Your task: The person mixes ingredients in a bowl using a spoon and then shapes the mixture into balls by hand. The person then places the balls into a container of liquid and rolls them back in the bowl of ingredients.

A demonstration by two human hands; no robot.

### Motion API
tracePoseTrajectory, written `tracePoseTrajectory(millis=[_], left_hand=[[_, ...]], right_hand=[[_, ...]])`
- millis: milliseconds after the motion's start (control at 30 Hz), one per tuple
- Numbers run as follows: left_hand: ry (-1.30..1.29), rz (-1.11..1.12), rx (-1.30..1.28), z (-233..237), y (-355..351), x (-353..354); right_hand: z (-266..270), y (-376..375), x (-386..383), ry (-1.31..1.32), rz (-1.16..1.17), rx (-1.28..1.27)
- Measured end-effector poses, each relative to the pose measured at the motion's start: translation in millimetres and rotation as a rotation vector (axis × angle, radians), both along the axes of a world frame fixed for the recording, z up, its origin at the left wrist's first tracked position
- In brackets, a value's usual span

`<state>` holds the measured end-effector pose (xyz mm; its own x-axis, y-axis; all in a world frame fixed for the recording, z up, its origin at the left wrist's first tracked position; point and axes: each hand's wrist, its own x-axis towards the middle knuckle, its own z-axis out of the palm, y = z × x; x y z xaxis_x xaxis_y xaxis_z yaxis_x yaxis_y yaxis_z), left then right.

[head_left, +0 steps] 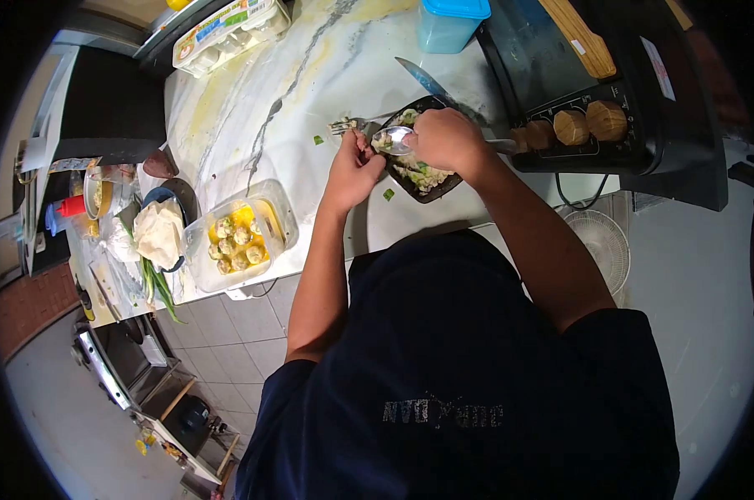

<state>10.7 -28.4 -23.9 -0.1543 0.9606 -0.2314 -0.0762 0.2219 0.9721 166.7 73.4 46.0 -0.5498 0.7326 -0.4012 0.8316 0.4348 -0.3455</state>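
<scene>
Right hand (448,137) clamped on spoon (396,139), handle partly covered; black dish (428,198) of filling (419,177) at 1 o'clock from view centre, partly hidden by that hand; left hand (354,175) apart, at the dish's 9 o'clock, fingertips bunched, grip I cannot tell; fork (344,127) at 10; egg carton (227,37) print, shirt (444,333) lettering: unreadable to me.
</scene>
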Motion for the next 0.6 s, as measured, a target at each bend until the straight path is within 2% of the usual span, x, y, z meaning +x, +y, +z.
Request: tracePoseTrajectory(millis=[100, 167, 400, 600], left_hand=[[0.013, 0.021, -0.01, 2, 0, 1], [0.164, -0.004, 0.009, 1, 0, 0], [0.201, 0.009, 0.008, 4, 0, 5], [0.288, 0.054, -0.047, 17, 2, 9]], right_hand=[[-4, -2, 0, -0.01, -0.036, -0.036], [-6, -1, -1, -0.019, -0.031, -0.043], [-13, 4, -6, -0.227, -0.054, -0.074], [-13, -3, -1, -0.269, -0.077, -0.007]])
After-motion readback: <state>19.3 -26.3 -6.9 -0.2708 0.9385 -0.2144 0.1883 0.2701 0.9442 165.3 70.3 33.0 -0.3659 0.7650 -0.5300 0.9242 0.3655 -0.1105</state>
